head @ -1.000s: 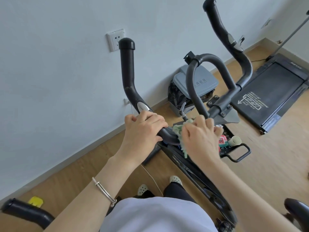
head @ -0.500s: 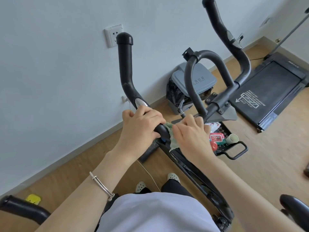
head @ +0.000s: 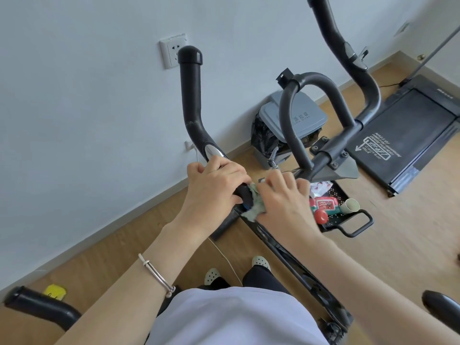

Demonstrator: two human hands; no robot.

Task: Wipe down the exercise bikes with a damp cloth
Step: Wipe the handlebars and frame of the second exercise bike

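Between the two hands, one green cloth is lying against the bike's black handlebar, with the right hand curling over it and pressing it down. Beside it, the left hand is gripping that bar, fingers wrapped closed. Beyond the right hand, one tray is holding one red packet and one paper cup.

A: The handlebar looks like matt black foam or rubber, scuffed at the bend; its end cap is glossier; a shiny metal plate is set in it.

B: The cloth is fuzzy green fabric; the floor is smooth wood-look; the bangle is polished metal.
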